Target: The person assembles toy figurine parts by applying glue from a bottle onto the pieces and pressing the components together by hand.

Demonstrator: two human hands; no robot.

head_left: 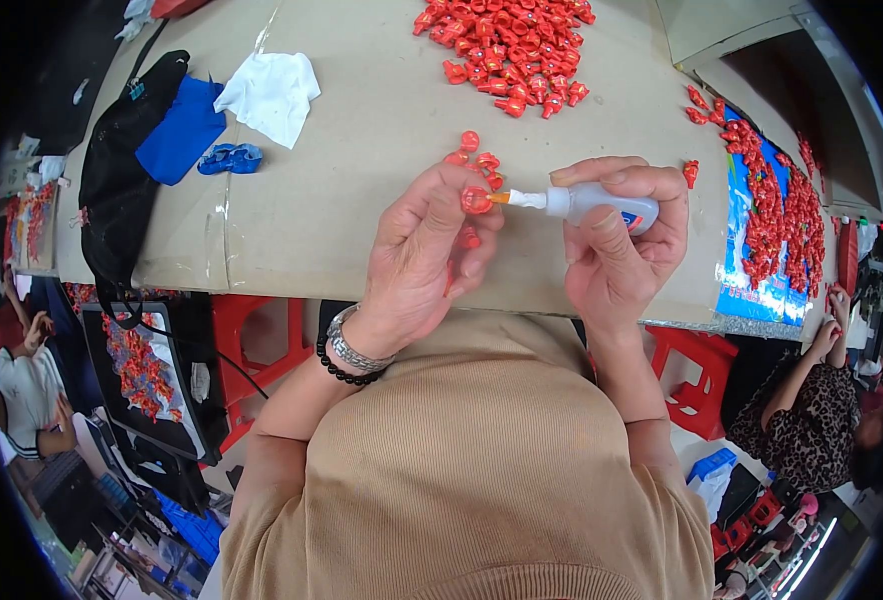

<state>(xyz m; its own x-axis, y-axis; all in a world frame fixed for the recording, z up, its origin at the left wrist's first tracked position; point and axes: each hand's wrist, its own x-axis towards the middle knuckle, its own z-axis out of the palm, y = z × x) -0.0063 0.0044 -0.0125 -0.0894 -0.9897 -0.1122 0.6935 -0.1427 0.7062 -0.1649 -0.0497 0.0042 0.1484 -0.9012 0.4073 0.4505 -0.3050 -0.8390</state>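
At nine o'clock of centre my left hand (pixel 424 262) pinches a small red plastic piece (pixel 477 200) in its fingertips. At three o'clock my right hand (pixel 617 245) grips a white glue bottle (pixel 590 203), its orange nozzle touching the piece.

Left hand (pixel 427 255) pinching small red part (pixel 476 200), right hand (pixel 617 245) pressing glue bottle (pixel 592 203) nozzle against it (cardboard-covered table (pixel 362 130))

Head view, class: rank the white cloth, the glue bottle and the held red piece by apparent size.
1. white cloth
2. glue bottle, nearer the camera, so unsure
3. red piece in left hand
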